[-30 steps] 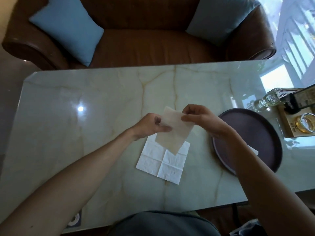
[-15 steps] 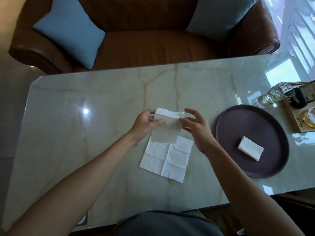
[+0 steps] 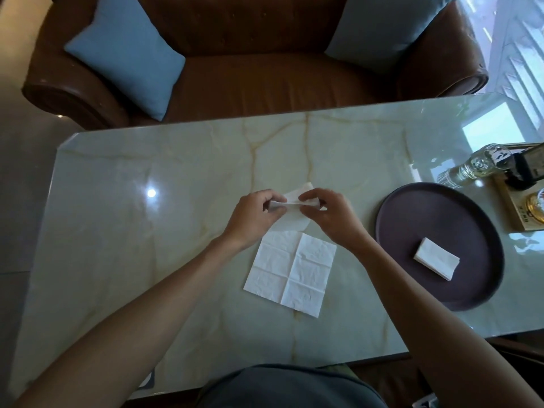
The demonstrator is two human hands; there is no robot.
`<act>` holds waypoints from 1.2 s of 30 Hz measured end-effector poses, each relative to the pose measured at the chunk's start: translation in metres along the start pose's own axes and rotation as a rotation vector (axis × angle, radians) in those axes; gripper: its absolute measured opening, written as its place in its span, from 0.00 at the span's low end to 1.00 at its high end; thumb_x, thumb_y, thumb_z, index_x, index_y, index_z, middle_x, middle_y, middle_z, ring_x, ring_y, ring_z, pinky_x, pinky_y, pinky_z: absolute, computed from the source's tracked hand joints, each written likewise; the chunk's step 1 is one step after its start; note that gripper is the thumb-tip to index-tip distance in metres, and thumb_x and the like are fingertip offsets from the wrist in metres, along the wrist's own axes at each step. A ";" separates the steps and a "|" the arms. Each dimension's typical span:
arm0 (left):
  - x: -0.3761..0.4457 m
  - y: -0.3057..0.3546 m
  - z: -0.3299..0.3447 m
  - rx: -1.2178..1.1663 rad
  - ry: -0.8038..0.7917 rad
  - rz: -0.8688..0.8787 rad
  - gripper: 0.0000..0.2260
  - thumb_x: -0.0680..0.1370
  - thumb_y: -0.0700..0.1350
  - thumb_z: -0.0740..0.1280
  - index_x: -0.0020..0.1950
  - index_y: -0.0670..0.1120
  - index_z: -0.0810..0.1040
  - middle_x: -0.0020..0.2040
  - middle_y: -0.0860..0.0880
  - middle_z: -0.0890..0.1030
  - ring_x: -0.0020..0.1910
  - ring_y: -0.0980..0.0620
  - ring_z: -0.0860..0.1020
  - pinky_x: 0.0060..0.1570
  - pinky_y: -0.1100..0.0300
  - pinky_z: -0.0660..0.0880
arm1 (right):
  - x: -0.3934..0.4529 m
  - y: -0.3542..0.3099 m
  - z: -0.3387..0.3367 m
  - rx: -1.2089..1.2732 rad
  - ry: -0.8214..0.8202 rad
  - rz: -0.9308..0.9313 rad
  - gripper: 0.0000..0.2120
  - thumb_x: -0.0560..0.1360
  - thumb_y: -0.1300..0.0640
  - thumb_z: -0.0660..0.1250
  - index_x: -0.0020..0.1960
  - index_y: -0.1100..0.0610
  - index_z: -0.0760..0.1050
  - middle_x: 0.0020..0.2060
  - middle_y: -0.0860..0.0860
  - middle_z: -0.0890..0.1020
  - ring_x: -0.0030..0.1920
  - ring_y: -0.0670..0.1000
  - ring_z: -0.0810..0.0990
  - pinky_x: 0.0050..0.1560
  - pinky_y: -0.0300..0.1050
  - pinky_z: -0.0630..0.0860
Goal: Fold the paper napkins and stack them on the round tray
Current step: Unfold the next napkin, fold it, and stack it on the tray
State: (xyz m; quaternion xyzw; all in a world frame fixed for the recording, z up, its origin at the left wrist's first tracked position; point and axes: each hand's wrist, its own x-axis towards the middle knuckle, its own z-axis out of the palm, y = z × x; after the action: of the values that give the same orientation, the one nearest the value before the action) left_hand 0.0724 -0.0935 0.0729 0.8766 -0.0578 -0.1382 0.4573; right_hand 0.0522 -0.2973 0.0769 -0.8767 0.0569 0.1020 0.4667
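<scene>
My left hand [image 3: 255, 214] and my right hand [image 3: 329, 214] both pinch a white paper napkin [image 3: 294, 198] above the middle of the marble table, its top edge bent over into a narrow fold between my fingers. Just below my hands an unfolded napkin [image 3: 290, 270] lies flat on the table, creased into quarters. To the right sits the round dark tray [image 3: 412, 219], and one folded napkin [image 3: 437, 262] rests on its near half.
A glass bottle [image 3: 468, 169] lies beyond the tray next to a wooden box [image 3: 518, 207] with dark items at the table's right edge. A brown leather sofa [image 3: 265, 69] with two blue cushions stands behind the table [image 3: 147, 231].
The held napkin has gone from hanging open between my hands to being folded over at its top. My hands have come closer together, and the view has shifted so the tray's napkin shows.
</scene>
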 end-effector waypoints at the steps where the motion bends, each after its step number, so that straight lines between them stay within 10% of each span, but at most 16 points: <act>1: 0.000 0.000 -0.001 0.041 0.011 0.024 0.05 0.76 0.48 0.74 0.51 0.51 0.85 0.38 0.54 0.79 0.37 0.56 0.75 0.45 0.54 0.77 | 0.001 0.000 -0.001 -0.025 -0.002 -0.009 0.06 0.76 0.57 0.73 0.53 0.52 0.85 0.46 0.53 0.82 0.45 0.52 0.80 0.52 0.52 0.78; 7: 0.000 -0.005 -0.006 0.244 -0.001 0.144 0.08 0.78 0.53 0.71 0.51 0.50 0.84 0.52 0.56 0.74 0.54 0.57 0.75 0.52 0.60 0.72 | 0.004 -0.003 -0.007 -0.172 -0.017 -0.096 0.05 0.77 0.54 0.73 0.51 0.52 0.86 0.53 0.48 0.80 0.55 0.47 0.77 0.57 0.39 0.69; 16: -0.001 -0.001 -0.013 0.024 -0.163 0.087 0.09 0.79 0.50 0.71 0.53 0.47 0.87 0.49 0.56 0.87 0.48 0.62 0.83 0.50 0.68 0.75 | 0.006 -0.001 -0.026 -0.143 -0.131 0.004 0.05 0.77 0.51 0.73 0.47 0.50 0.87 0.40 0.44 0.86 0.42 0.44 0.83 0.44 0.37 0.74; 21: -0.001 -0.002 -0.020 -0.356 -0.207 -0.092 0.07 0.80 0.45 0.70 0.50 0.42 0.85 0.46 0.46 0.87 0.44 0.54 0.83 0.48 0.58 0.79 | 0.000 0.025 -0.040 0.103 -0.045 0.136 0.05 0.77 0.54 0.73 0.52 0.51 0.86 0.47 0.46 0.88 0.50 0.49 0.85 0.55 0.44 0.78; 27: 0.000 0.000 -0.023 -0.867 -0.263 -0.324 0.03 0.81 0.42 0.68 0.49 0.44 0.81 0.47 0.45 0.84 0.43 0.49 0.82 0.49 0.50 0.82 | -0.019 0.030 -0.011 0.508 -0.337 0.344 0.18 0.76 0.46 0.72 0.63 0.51 0.80 0.60 0.44 0.85 0.63 0.45 0.81 0.65 0.48 0.72; 32: -0.002 -0.008 -0.021 -0.874 -0.251 -0.401 0.06 0.79 0.39 0.68 0.43 0.47 0.78 0.40 0.49 0.83 0.40 0.52 0.80 0.39 0.57 0.81 | -0.023 0.023 -0.005 0.751 -0.292 0.398 0.02 0.80 0.62 0.68 0.48 0.61 0.78 0.42 0.54 0.84 0.46 0.53 0.83 0.52 0.46 0.82; 36: -0.006 -0.015 -0.011 -0.639 -0.321 -0.393 0.09 0.78 0.40 0.71 0.59 0.44 0.80 0.48 0.49 0.85 0.43 0.53 0.83 0.41 0.59 0.79 | -0.022 0.015 -0.010 0.647 -0.266 0.387 0.02 0.79 0.65 0.68 0.47 0.62 0.77 0.41 0.56 0.83 0.41 0.53 0.83 0.44 0.46 0.83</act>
State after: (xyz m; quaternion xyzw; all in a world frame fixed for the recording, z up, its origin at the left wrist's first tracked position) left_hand 0.0697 -0.0751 0.0682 0.6519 0.0859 -0.3691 0.6569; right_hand 0.0290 -0.3141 0.0758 -0.6368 0.1894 0.2776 0.6940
